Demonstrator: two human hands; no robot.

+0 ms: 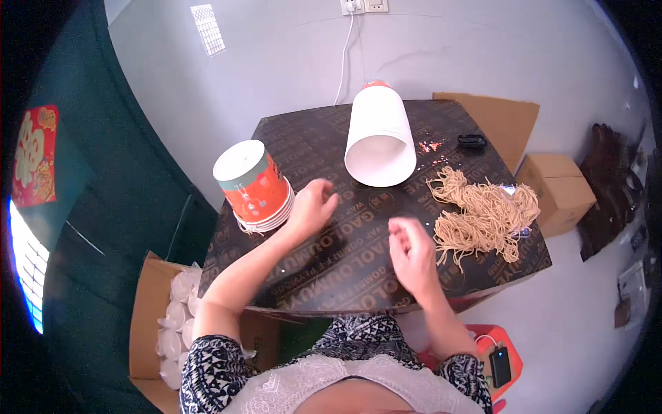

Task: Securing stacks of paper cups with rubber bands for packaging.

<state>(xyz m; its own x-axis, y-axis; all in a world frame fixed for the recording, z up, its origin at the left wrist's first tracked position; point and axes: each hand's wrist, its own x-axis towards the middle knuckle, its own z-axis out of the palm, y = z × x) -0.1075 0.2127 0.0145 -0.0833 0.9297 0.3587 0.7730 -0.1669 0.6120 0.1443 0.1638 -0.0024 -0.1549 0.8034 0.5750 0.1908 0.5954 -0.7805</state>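
Note:
My left hand is just right of a stack of orange and teal paper buckets, set upside down with a white base on top. Its thumb stands apart from the fingers, and nothing shows between them. At the right of centre my right hand hovers over the table with curled fingers; whatever they may hold is hidden. It is close to a bundle of beige strings. Farther back, a stack of white paper buckets lies on its side, its round mouth toward me.
The table has a dark printed top. Small orange bits and a black object lie at its back right. A carton of wrapped white things is at lower left. A phone-like device rests on a red stool.

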